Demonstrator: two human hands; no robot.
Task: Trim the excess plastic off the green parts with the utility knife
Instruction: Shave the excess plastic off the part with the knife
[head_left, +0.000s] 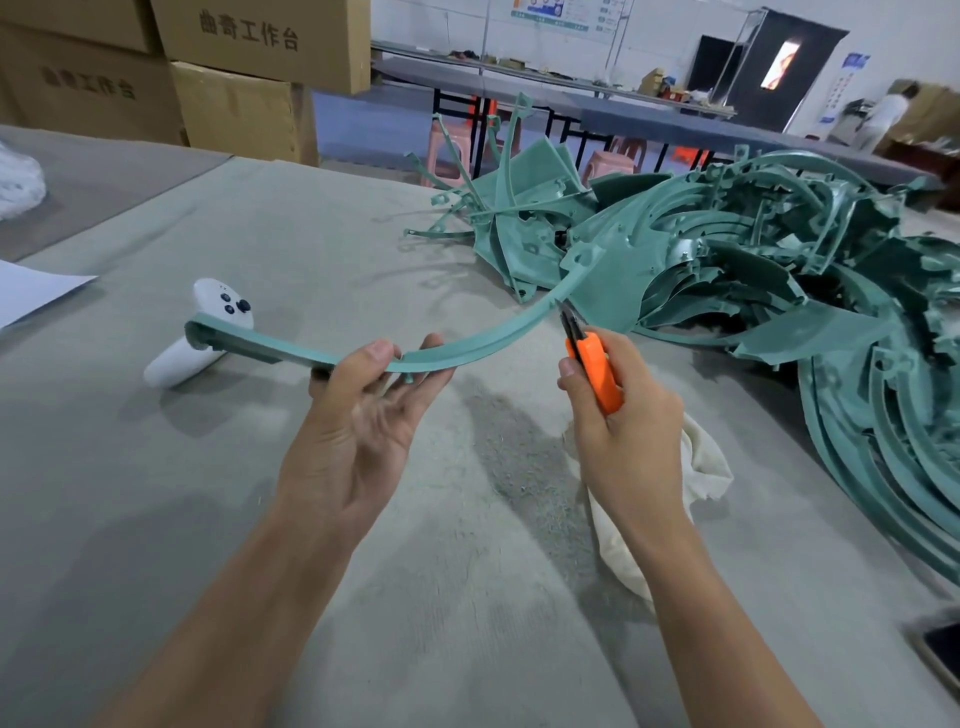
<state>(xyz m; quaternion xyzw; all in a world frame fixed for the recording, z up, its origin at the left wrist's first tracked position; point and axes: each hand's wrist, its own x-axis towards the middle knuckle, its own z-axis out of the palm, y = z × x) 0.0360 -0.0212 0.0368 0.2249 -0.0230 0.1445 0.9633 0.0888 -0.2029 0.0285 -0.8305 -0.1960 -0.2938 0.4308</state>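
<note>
Head view, read near to far; I place everything against the curved green part. Nearest to me, well below and to the right of it, the corner of a dark phone (940, 654) lies at the edge of the grey desk (156, 519). Closer to the part, under the right wrist, a crumpled white cloth (701, 467) rests on the desk, with a scatter of fine shavings (524, 467) just left of it.

The left hand (358, 421) is held palm up beneath the middle of the curved green part (467, 348). Its thumb is on the upper face and its fingers are underneath, pinching the part clear of the desk. The right hand (628, 431) is wrapped round the orange utility knife (597, 371), just below the part's right half. The dark blade points up and its tip meets the part's lower edge (I cannot tell whether it bites in).

Behind the part's left end a white handheld controller (208, 332) lies on the desk, partly hidden by that end. Beyond the part's right end, overlapping it from where I look, sits a large tangled pile of green parts (753, 260). Far left of the part lies a white sheet of paper (31, 291). Farthest back are stacked cardboard boxes (249, 52), pink stools (449, 150) and long dark tables (649, 117).
</note>
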